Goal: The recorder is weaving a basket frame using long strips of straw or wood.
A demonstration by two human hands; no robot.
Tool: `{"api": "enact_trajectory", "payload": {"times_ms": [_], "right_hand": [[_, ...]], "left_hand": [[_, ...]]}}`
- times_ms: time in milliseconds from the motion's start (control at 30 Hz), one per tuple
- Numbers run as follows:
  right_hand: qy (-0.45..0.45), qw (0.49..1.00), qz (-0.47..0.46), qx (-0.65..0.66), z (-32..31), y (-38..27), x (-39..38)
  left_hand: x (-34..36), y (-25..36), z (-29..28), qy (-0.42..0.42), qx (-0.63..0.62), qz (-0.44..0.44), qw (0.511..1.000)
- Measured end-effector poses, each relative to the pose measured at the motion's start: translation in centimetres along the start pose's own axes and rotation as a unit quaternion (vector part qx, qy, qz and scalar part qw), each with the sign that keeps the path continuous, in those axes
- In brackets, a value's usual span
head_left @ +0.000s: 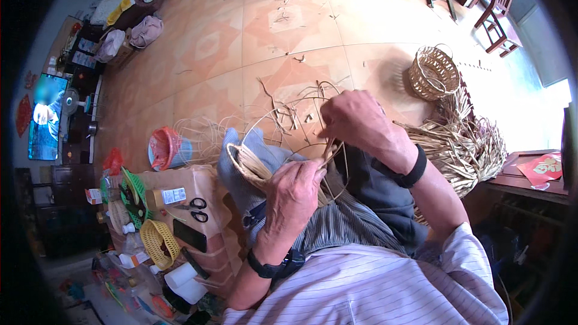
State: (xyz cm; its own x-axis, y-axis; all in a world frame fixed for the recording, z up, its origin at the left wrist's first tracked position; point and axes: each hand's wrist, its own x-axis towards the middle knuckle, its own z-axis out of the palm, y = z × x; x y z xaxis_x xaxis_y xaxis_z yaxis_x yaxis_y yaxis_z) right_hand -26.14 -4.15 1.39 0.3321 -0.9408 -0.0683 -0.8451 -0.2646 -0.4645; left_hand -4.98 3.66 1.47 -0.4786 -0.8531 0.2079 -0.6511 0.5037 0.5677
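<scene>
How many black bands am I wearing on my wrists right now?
2. One black band is on the wrist of the left hand, the other black band on that of the right hand. Both wrists are in view.

Left hand (293,191) held with back turned up, fingers curled under, thumb stretched forward. Right hand (355,120) placed farther forward, fingers bent down, fingertips hidden. Both forearms (435,195) angled inward; hands held near each other.
</scene>
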Motion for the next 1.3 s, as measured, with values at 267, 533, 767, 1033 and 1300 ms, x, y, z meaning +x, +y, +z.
{"api": "enact_trajectory", "payload": {"times_ms": [267,533,767,1033,1300], "right_hand": [[0.301,0.938,-0.04,0.165,2.2,-1.1,-8.6],[0.213,0.946,-0.036,0.24,8.2,-4.1,-9.6],[0.181,0.959,-0.046,0.215,8.2,-3.6,-9.7],[0.182,0.962,0.088,0.185,5.3,2.8,-15.8],[0.085,0.823,0.404,0.391,12.9,18.0,-27.9]], "left_hand": [[0.5,0.3,-0.2,-0.04,-0.061,-0.08,0.994],[1.2,-0.3,-2.3,-0.116,-0.125,-0.212,0.962],[1.3,-0.5,-2.0,-0.159,-0.143,-0.203,0.956],[1.1,-0.2,-0.7,-0.062,0.028,-0.053,0.996],[0.0,-1.8,0.0,-0.03,0.073,-0.025,0.997]]}}
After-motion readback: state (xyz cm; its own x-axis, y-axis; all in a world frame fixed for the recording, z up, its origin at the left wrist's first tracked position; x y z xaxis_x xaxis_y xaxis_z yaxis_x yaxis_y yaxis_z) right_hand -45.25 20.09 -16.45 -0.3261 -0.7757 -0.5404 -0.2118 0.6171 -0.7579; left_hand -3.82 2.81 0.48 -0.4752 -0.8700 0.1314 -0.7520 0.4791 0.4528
